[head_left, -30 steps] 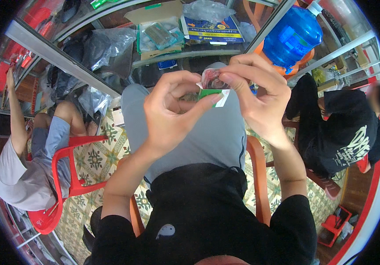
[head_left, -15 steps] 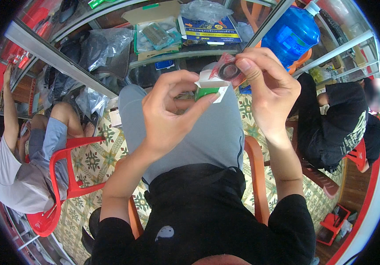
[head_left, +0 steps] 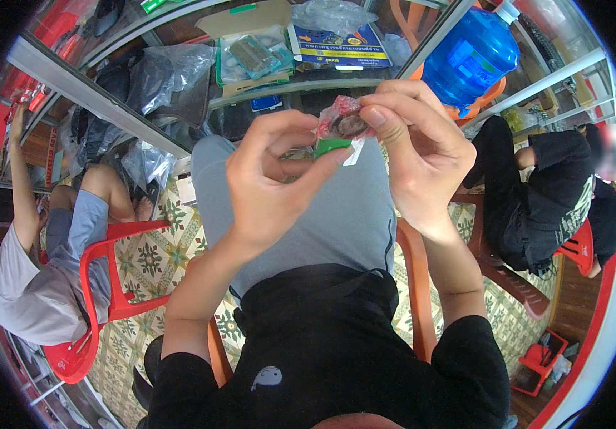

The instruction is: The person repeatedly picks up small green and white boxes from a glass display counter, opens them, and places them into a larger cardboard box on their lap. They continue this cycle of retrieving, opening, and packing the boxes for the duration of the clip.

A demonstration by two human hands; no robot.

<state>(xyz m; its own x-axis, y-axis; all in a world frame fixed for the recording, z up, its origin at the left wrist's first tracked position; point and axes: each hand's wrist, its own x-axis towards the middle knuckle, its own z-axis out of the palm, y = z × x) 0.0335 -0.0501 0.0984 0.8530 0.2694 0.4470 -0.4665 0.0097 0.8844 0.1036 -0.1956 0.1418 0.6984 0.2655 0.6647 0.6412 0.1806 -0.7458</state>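
A small green and white cardboard box (head_left: 331, 146) is pinched between the thumb and fingers of my left hand (head_left: 263, 186). My right hand (head_left: 426, 157) grips a dark round ring (head_left: 351, 126) in a clear plastic bag with red print, between thumb and fingertips. The bagged ring is at the top opening of the box and covers much of it. Whether part of the bag is inside the box, I cannot tell. Both hands are above my lap, in front of the glass case.
Ahead is a glass display case with an open carton (head_left: 254, 61), a blue and yellow box (head_left: 340, 48) and plastic bags (head_left: 172, 75). A big blue water bottle (head_left: 471, 61) stands at the right. People sit on both sides; a red chair (head_left: 111, 279) is at the left.
My right hand has moved left and slightly down with the bagged ring, from beside the box to its opening. My left hand and the box have hardly moved.
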